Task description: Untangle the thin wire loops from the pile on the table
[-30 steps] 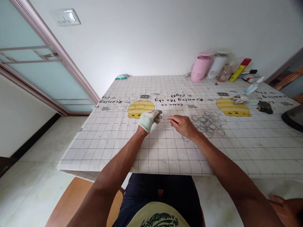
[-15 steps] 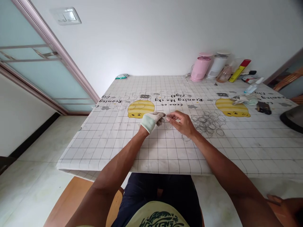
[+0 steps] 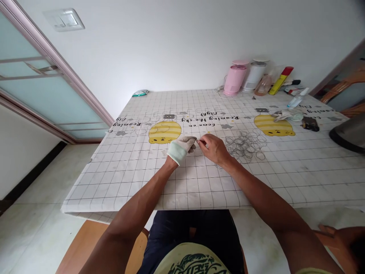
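My left hand [image 3: 182, 147], in a white and pale green work glove, is closed in a pinch above the checked tablecloth. Bare, my right hand [image 3: 211, 146] faces it, thumb and index finger pressed together almost at the left fingertips. Whatever lies between the fingertips is too thin and small to make out. Just right of my right hand, partly behind it, lies a tangled pile of thin dark wire rings [image 3: 246, 146]. More loose, faint rings [image 3: 139, 129] are spread over the cloth to the left and farther back.
Along the wall stand a pink device [image 3: 235, 80], a white one [image 3: 254, 77], a bottle [image 3: 264, 84] and a yellow-red can [image 3: 281, 80]. At right are a spray bottle [image 3: 298, 97], a crumpled glove [image 3: 288, 115], a black item [image 3: 310, 123] and a dark-based metal vessel [image 3: 349, 135].
My right thumb and index finger have closed from a looser curl into a pinch. My left hand stays pinched. The view has shifted slightly to the right.
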`<action>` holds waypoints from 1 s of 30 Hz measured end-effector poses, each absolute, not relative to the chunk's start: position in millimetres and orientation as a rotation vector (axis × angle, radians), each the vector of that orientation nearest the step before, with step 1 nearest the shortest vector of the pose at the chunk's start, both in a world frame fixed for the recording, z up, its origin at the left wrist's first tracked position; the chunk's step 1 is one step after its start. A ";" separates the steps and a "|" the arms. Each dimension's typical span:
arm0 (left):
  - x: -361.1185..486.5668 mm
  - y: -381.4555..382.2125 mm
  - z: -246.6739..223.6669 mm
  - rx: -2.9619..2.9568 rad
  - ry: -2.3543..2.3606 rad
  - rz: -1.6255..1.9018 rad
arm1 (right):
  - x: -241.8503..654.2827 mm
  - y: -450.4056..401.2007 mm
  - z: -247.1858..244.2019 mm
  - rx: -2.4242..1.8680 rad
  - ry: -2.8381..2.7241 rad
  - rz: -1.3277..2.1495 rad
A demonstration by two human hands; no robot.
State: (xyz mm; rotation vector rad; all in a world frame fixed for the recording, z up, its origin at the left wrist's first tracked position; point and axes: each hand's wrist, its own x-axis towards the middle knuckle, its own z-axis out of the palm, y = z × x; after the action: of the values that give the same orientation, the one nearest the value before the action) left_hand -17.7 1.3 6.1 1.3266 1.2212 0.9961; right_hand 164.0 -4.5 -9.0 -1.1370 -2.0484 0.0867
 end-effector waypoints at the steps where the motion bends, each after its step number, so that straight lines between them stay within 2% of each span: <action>1: -16.8 0.2 6.3 1.341 1.244 0.992 | 163.7 -4.2 -9.6 -1.142 -2.066 0.042; 11: -9.0 -9.2 2.8 1.614 1.418 0.908 | 163.2 -1.8 -14.8 -1.184 -2.068 -0.147; 19: -3.5 -7.5 -6.0 1.673 1.341 0.899 | 164.5 1.3 -9.8 -1.089 -2.183 -0.265; 23: -3.6 -13.5 6.7 1.586 1.277 0.893 | 172.7 1.1 5.4 -1.037 -2.266 -0.181; 30: -5.1 -15.0 23.3 1.144 1.272 1.009 | 189.1 -7.6 16.1 -0.949 -2.037 0.179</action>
State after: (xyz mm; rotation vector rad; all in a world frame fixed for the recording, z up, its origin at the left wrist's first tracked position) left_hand -5.1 -15.0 23.3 1.1442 1.2723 1.0087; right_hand 189.1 -7.6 16.1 -0.9493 -2.0365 0.1792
